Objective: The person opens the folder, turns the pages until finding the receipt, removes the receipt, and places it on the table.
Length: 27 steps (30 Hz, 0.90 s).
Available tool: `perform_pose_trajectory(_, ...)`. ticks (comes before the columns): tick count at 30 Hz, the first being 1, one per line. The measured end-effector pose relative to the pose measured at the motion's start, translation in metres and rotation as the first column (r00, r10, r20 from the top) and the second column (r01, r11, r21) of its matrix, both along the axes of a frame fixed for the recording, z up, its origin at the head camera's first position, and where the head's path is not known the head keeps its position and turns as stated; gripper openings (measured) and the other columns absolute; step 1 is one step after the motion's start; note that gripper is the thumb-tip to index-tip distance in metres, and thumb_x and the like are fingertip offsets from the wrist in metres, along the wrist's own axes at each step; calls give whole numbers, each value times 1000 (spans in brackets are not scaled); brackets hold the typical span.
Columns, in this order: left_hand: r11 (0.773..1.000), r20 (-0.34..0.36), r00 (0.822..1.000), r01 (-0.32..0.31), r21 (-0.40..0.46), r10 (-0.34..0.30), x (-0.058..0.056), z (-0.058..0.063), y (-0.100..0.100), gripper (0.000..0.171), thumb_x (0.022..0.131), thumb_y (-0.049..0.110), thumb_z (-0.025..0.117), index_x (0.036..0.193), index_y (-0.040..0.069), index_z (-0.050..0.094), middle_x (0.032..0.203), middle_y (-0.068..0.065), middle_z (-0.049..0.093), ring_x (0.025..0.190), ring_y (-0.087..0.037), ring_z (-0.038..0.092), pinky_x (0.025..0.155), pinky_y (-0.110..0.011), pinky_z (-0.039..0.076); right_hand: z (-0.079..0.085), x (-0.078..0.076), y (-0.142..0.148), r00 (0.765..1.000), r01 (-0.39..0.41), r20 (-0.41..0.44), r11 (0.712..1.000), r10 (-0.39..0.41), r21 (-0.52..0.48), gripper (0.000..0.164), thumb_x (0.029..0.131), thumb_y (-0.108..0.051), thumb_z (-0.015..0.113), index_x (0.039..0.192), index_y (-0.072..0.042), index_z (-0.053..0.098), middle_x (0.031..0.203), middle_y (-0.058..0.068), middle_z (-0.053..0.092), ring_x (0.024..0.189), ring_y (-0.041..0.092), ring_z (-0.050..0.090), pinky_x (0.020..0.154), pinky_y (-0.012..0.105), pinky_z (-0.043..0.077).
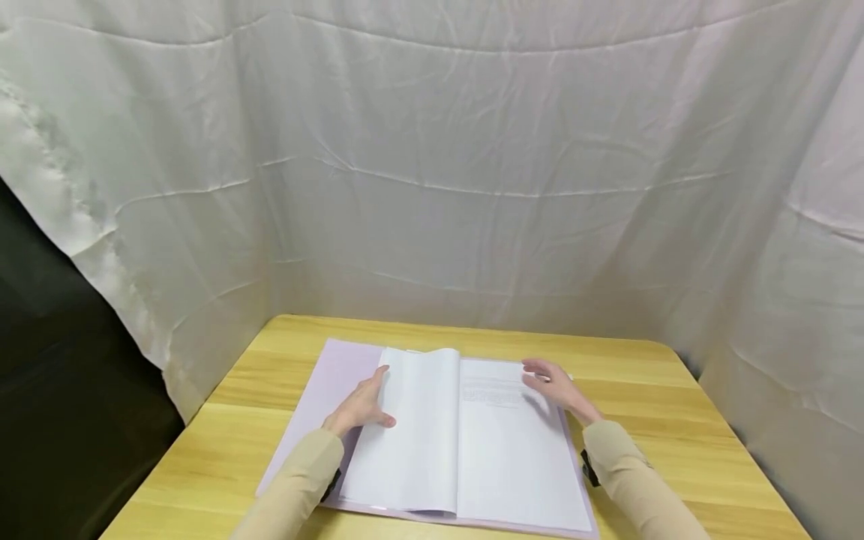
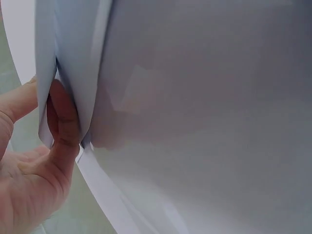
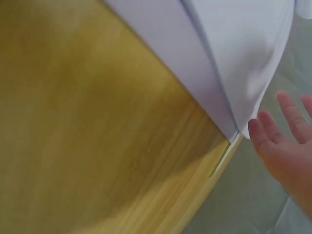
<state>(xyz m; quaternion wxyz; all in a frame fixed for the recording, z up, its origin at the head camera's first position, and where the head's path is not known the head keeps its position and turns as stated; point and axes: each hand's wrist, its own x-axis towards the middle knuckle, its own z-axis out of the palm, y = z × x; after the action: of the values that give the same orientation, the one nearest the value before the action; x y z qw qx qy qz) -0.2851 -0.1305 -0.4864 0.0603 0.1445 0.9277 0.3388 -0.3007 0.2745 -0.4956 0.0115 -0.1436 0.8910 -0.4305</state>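
A folder with a pale lilac cover [image 1: 300, 420] lies spread on the table, with a stack of white sheets inside. Turned-over sheets [image 1: 412, 435] cover its left part and bulge up near the middle. At their outer edge is my left hand [image 1: 361, 405]. In the left wrist view, my thumb and a finger pinch the sheet edges [image 2: 87, 63], the finger tucked between the layers. My right hand [image 1: 550, 382] hovers over the upper right corner of the right-hand page [image 1: 520, 457], its fingers relaxed and holding nothing. Small printed lines run across the top of that page.
The folder lies on a light wooden table [image 1: 223, 442], close to its front edge. Pale grey curtains [image 1: 472, 187] hang behind the table and at both sides. A dark area [image 1: 61, 375] shows at the far left.
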Motion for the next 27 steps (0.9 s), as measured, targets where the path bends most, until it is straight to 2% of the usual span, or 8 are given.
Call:
perform_pose_trajectory(8, 998, -1, 1000, -21, -51, 21, 1, -1, 1, 108, 68, 6, 91, 154, -5, 26, 151, -36, 41, 143, -54, 35, 119, -64, 32, -7, -10, 3, 997, 76, -21, 987, -74, 138, 52, 98, -11, 61, 142, 11, 45, 146, 35, 46, 140, 55, 38, 118, 66, 29)
perform_pose_trajectory(12, 995, -6, 999, -35, -91, 34, 2, 2, 2, 108, 68, 9, 91, 154, -5, 27, 152, -36, 39, 145, -55, 31, 118, -68, 30, -6, -14, 5, 995, 103, -13, 980, -103, 168, 54, 96, -9, 61, 144, 11, 44, 149, 35, 43, 141, 56, 35, 119, 67, 27)
perform_pose_trajectory(14, 992, -12, 999, -46, -117, 45, 3, 3, 2, 109, 68, 12, 92, 154, -4, 28, 152, -39, 37, 141, -58, 35, 114, -71, 32, -6, -15, 6, 994, 109, -10, 979, -109, 172, 55, 96, -9, 61, 144, 11, 44, 149, 36, 43, 141, 56, 34, 119, 68, 26)
perform_pose_trajectory(17, 986, -27, 998, -65, -151, 62, 4, 2, 1, 109, 67, 16, 93, 154, -1, 29, 150, -43, 34, 131, -62, 44, 106, -74, 38, -7, -17, 5, 994, 109, -33, 976, -105, 187, 55, 94, -8, 63, 142, 13, 45, 146, 37, 45, 139, 57, 37, 118, 68, 28)
perform_pose_trajectory(21, 982, -41, 996, -80, -172, 74, 4, 1, 0, 110, 67, 20, 94, 154, 0, 30, 148, -46, 34, 119, -62, 53, 100, -71, 44, -9, -21, 5, 991, 123, -70, 974, -111, 191, 53, 93, -7, 63, 139, 13, 48, 144, 37, 48, 137, 56, 40, 117, 66, 31)
perform_pose_trajectory(26, 982, -55, 996, -74, -171, 66, 3, 0, -1, 109, 66, 20, 94, 153, -2, 31, 144, -47, 38, 124, -60, 50, 100, -68, 47, -10, -22, 8, 980, 157, -146, 975, -135, 155, 49, 89, -9, 68, 133, 11, 55, 131, 36, 56, 124, 55, 49, 108, 67, 39)
perform_pose_trajectory(27, 983, -52, 997, -73, -168, 65, 3, 0, -1, 109, 66, 20, 94, 153, -2, 31, 144, -47, 38, 127, -61, 48, 101, -69, 46, -10, -22, 8, 973, 165, -186, 974, -135, 156, 48, 88, -10, 70, 130, 10, 58, 124, 35, 58, 118, 52, 52, 103, 62, 44)
